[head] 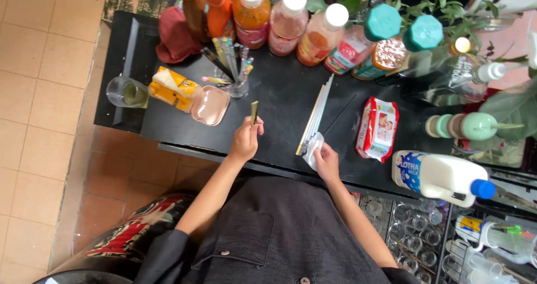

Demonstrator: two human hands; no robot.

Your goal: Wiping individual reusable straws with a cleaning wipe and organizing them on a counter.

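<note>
- Black counter [279, 102] fills the middle of the view, with tan floor tiles [39, 66] at 9 o'clock and a dark shirt [268, 233] at 6 o'clock.
- Left hand [245, 140] is closed on a short, flat, olive-gold stick [254, 112], pinched upright between thumb and fingers; its lower end is hidden in the grip, and what the stick is made of is hard to tell.
- Right hand [327, 162] is curled around a white cloth [312, 148], pressed at the near end of a bundle of long straws [318, 112]; the fingers are mostly hidden under the cloth.
- These straws lie flat on the counter, running toward 12 o'clock from the right hand; how many there are is unclear.
- At 10 o'clock from the left hand sits a pink lid [210, 105], touching a yellow packet [172, 88].
- Just beyond, a cup of straws [234, 71] stands upright, its contents blurred together.
- Bottles [288, 18] line the far edge at 12 o'clock, tops cut off by the frame.
- At 3 o'clock from the right hand lies a red wipes pack [377, 128], and farther on a milk jug [439, 175] on its side.
- Glasses in a rack [414, 239] show at 4 o'clock, partly cut off.
- An empty glass [126, 91] stands at the counter's 9 o'clock edge.
</note>
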